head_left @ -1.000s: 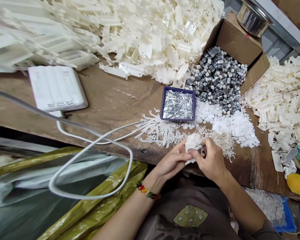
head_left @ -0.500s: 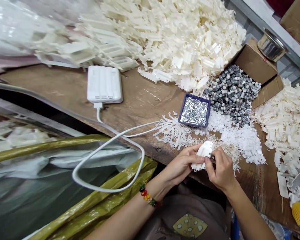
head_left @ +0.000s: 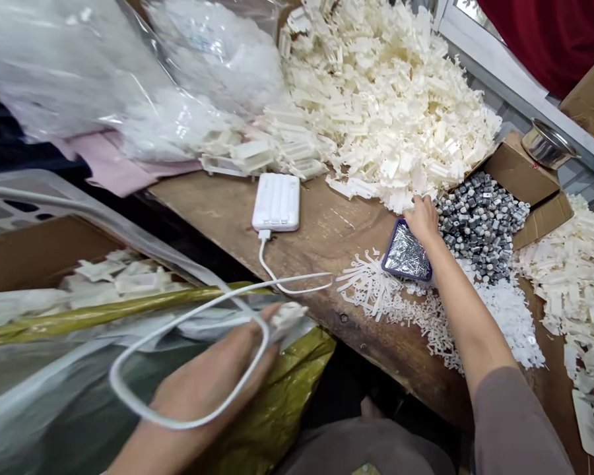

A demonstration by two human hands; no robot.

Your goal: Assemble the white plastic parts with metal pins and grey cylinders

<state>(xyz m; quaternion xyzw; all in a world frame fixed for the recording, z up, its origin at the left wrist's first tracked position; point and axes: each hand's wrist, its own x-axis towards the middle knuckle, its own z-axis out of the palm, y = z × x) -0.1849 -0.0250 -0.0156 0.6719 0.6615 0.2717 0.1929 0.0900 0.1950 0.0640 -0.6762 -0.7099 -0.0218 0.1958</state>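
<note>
Nothing legible in view. Faint blue print on the plastic bag (head_left: 198, 39) is too blurred to read. The power bank (head_left: 276, 202) shows no readable marking from this angle, and the white part (head_left: 287, 323) in the left hand (head_left: 202, 389) is motion-blurred, so no text can be made out on it.

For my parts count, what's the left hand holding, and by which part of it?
The left hand is pinching a white plastic part in its fingertips; motion blur hides which part of it is gripped.
</note>
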